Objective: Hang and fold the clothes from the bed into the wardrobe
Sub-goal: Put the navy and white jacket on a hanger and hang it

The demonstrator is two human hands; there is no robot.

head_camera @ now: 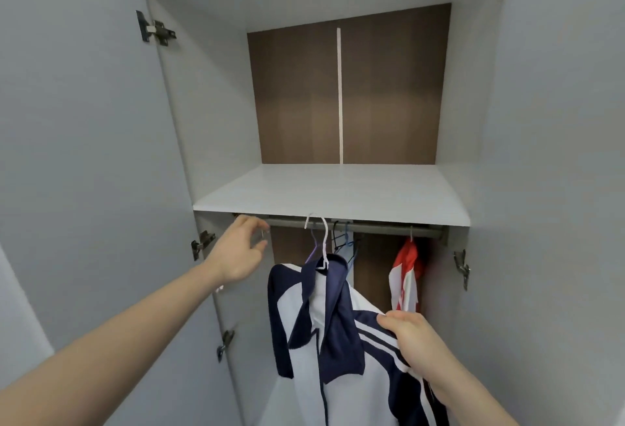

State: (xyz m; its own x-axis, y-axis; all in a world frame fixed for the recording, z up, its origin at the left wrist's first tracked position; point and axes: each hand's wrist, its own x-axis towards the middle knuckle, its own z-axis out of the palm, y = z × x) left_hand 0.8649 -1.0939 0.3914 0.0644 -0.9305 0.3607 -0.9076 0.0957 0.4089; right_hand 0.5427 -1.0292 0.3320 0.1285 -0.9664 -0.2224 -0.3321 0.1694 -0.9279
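Observation:
A navy and white jacket (338,324) hangs on a white hanger (325,239) whose hook sits over the wardrobe rail (389,226). My right hand (416,341) grips the jacket's striped shoulder from the right. My left hand (241,249) is raised to the left end of the rail, and its thumb and fingers curl round a small metal hanger hook (265,234). What hangs from that hook is hidden behind my arm. A red and white garment (406,273) hangs at the right end of the rail.
Bare purple (313,253) and blue and black hangers (345,239) hang behind the jacket. A white shelf (338,192) lies just above the rail. The wardrobe doors stand open at left (84,155) and right (558,155).

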